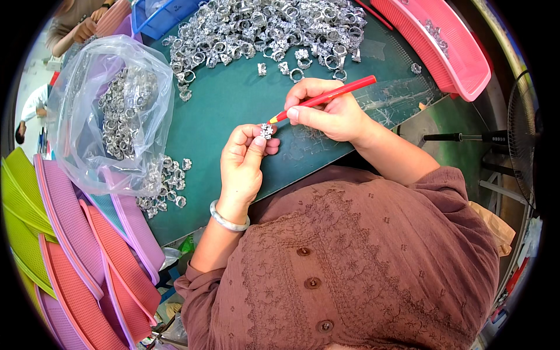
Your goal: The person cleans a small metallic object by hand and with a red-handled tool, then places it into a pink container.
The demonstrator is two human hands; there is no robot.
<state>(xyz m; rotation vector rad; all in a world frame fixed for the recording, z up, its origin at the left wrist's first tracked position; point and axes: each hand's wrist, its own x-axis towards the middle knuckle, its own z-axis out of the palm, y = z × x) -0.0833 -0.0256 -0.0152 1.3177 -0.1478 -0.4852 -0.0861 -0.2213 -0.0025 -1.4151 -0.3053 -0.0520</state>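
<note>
- Ring (266,130), small and silver with a stone-set top, sits pinched between thumb and forefinger of the left hand (242,163), raised off the green mat (227,105) near the middle of the view, likely so its face tilts toward the eyes and the tool.
- Left fingers are curled tight around that ring; the other fingers fold under it as a prop. A pale bangle (228,219) circles the wrist at 6 o'clock from the hand.
- Right hand (329,114) lies at 2 o'clock from the ring, clenched in a pen grip on a red stick tool (326,98); the pointed end meets the ring's top, the long shaft angling away toward 2 o'clock. The heel of this hand rests on the mat, which probably steadies the tip.
- Heap of loose rings (262,26) spreads at 12 o'clock, within reach across the mat, with a few strays lying just short of the right knuckles.
- Clear plastic bag (111,111) of more rings lies at 9 o'clock, mouth sagging open; a small scatter spills below it at 7 o'clock.
- Pink tray (461,52) stands at 2 o'clock; stacked coloured trays (87,268) lean at 8 o'clock, out of the working space.
</note>
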